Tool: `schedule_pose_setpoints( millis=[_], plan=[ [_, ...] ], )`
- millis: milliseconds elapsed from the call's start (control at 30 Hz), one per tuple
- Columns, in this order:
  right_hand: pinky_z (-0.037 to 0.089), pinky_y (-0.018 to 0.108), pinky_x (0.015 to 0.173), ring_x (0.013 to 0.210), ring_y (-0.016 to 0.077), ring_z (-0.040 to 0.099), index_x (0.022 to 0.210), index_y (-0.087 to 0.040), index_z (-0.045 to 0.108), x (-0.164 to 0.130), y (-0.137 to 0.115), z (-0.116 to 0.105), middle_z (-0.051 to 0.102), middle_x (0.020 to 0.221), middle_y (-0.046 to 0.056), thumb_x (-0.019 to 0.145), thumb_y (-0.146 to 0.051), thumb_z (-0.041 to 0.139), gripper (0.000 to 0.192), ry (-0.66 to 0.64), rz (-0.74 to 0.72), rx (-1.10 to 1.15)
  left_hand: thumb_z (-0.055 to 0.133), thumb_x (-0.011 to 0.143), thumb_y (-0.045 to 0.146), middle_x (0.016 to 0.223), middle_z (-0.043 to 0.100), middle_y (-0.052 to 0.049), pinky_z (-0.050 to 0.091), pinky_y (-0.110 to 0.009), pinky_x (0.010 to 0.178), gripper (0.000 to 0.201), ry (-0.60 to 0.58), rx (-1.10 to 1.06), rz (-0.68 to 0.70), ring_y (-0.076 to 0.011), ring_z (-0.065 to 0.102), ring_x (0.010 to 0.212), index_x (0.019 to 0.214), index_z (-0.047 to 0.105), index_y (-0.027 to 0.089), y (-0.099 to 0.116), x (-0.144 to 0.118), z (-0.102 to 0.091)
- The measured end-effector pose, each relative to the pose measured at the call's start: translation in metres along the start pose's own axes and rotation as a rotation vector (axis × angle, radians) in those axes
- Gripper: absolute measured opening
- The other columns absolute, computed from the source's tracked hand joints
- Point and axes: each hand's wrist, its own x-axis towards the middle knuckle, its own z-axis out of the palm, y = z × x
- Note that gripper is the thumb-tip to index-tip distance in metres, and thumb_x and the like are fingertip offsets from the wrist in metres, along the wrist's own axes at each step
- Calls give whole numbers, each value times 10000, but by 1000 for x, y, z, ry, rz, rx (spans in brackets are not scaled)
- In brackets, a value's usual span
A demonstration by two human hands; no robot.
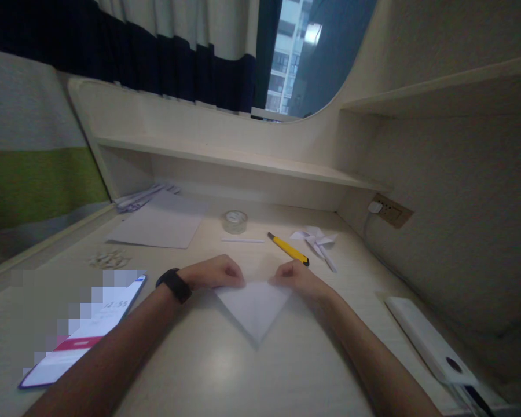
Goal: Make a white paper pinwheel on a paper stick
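Note:
A white sheet of paper (257, 310), folded into a triangle with its tip toward me, lies at the middle of the desk. My left hand (217, 272), with a dark watch on the wrist, pinches its far left part. My right hand (296, 277) grips the far edge on the right, fingers curled. Just beyond my right hand rests a yellow utility knife (289, 249). Past my hands are a thin white paper stick (242, 240) and a roll of clear tape (234, 221). A white paper pinwheel (316, 240) lies at the right.
Sheets of paper (160, 223) lie at the back left, near a small pile of pale bits (110, 259). A lit phone or tablet (87, 336) is by my left forearm. On the right are a white power strip (429, 339) and a wall socket (393, 209). A shelf (234, 158) spans the back.

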Motion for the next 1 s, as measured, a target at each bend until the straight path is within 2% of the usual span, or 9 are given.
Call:
schedule_pose_setpoints(
  millis=[200, 433, 533, 633, 733, 833, 933, 1000],
  plan=[
    [385, 243, 566, 560, 107, 494, 659, -132, 658, -2, -4, 0, 605, 615, 4, 649, -498, 734, 373, -72, -6, -8, 671, 711, 416, 563, 580, -9, 282, -210, 481, 313, 31, -68, -121, -96, 416, 505, 743, 737, 111, -5, -1, -3],
    [368, 239, 554, 554, 103, 478, 640, -135, 638, -5, -1, -16, 581, 594, -4, 642, -532, 731, 408, -46, 2, -50, 655, 709, 356, 450, 465, 24, 247, -223, 453, 282, 40, -126, -85, -86, 352, 457, 545, 652, 127, -7, -7, -7],
    [361, 234, 546, 564, 104, 481, 644, -134, 639, -5, 2, -26, 585, 606, -3, 640, -534, 729, 410, -50, 4, -48, 637, 707, 329, 485, 567, -6, 265, -222, 460, 251, 48, -151, -123, -91, 400, 456, 560, 672, 129, -6, -10, -11],
    [352, 235, 540, 558, 105, 478, 658, -131, 653, -5, 7, -36, 590, 605, -1, 641, -537, 726, 413, -51, 12, -71, 628, 715, 350, 601, 682, -57, 315, -221, 490, 244, 23, -147, -146, -117, 507, 510, 659, 730, 135, -7, -15, -17],
    [345, 240, 552, 554, 103, 469, 654, -128, 654, -7, 13, -49, 581, 593, -6, 620, -537, 741, 419, -18, 20, -68, 645, 712, 377, 632, 703, -72, 373, -232, 545, 263, 37, -128, -162, -140, 571, 564, 684, 741, 134, -9, -22, -26],
    [335, 243, 558, 563, 106, 464, 644, -129, 645, -9, 17, -60, 563, 587, -12, 605, -540, 751, 426, 63, 34, -43, 662, 697, 396, 659, 710, -82, 411, -251, 597, 282, 185, -133, -199, -166, 609, 626, 673, 725, 122, -9, -24, -33],
    [319, 240, 554, 562, 102, 454, 644, -130, 643, -8, 16, -57, 545, 581, -21, 618, -538, 743, 421, 104, 24, -37, 611, 744, 423, 764, 728, -103, 429, -269, 639, 328, 490, -123, -226, -191, 635, 702, 753, 721, 114, -5, -14, -30],
    [305, 235, 540, 546, 94, 435, 630, -132, 638, -5, 14, -46, 528, 562, -29, 637, -538, 730, 417, 97, 4, -52, 562, 784, 437, 801, 730, -101, 422, -272, 661, 353, 628, -2, -187, -199, 627, 738, 772, 725, 124, 0, -3, -22]
  ],
)
